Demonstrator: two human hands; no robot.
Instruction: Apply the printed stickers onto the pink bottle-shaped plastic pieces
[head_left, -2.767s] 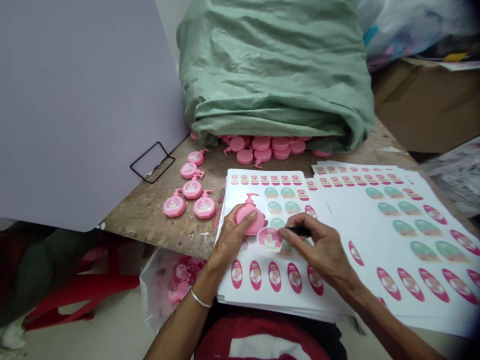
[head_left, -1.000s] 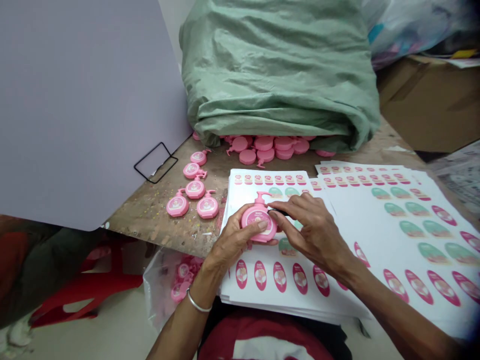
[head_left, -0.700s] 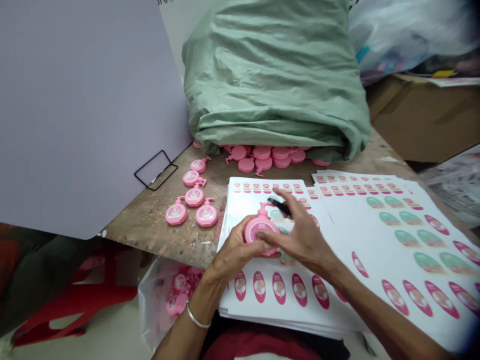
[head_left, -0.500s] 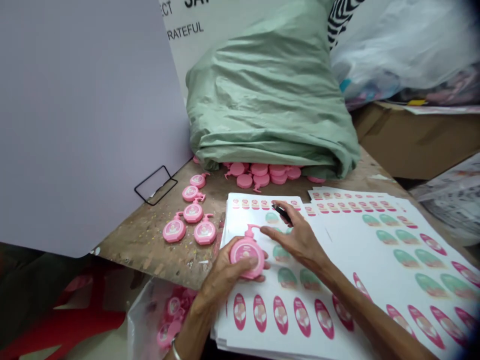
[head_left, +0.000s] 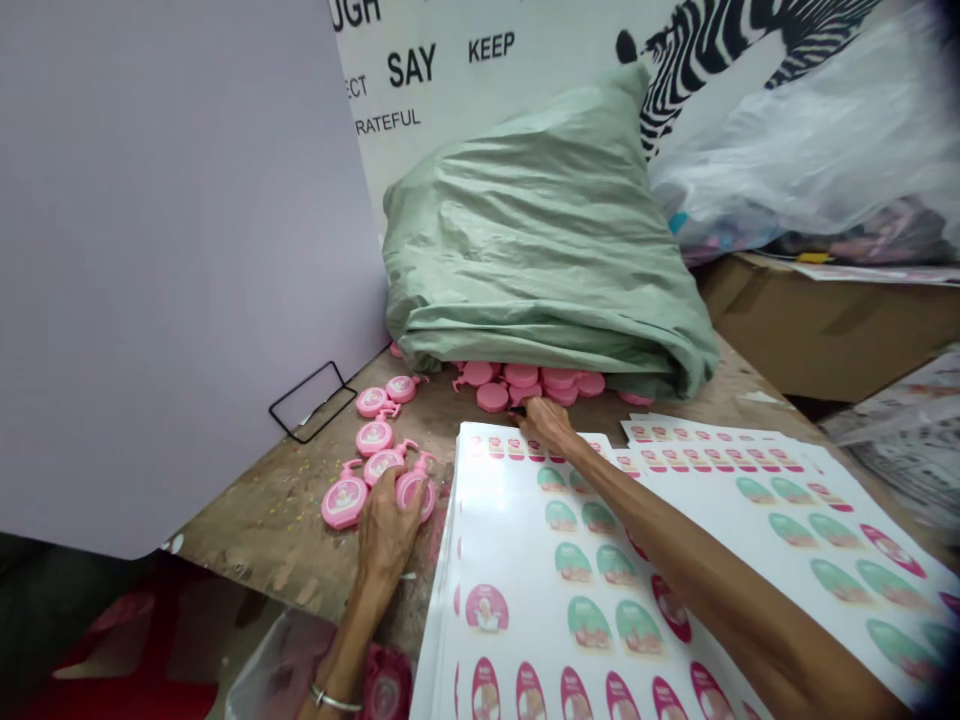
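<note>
Workbench edge (head_left: 285, 590) beside stacked sticker sheets (head_left: 510, 530)

At your ten o'clock stands a smooth, matt lilac board (head_left: 172, 250), with a thin black metal wire stand (head_left: 312, 402) at its foot. At twelve o'clock, the sage-green sack (head_left: 540, 240) is creased woven cloth with a dull sheen. The pink plastic soap-bottle pieces (head_left: 493, 397) beneath it are smooth and lightly glossy. At nine o'clock, the wooden workbench (head_left: 262, 560) looks rough, scarred and speckled. At six o'clock, the sticker sheets (head_left: 517, 540) are smooth white paper with a soft shine. At two o'clock, a glossy clear plastic bag (head_left: 795, 150) sits on a matt brown cardboard box (head_left: 825, 320). Your bangle (head_left: 325, 697) is polished metal.
</note>
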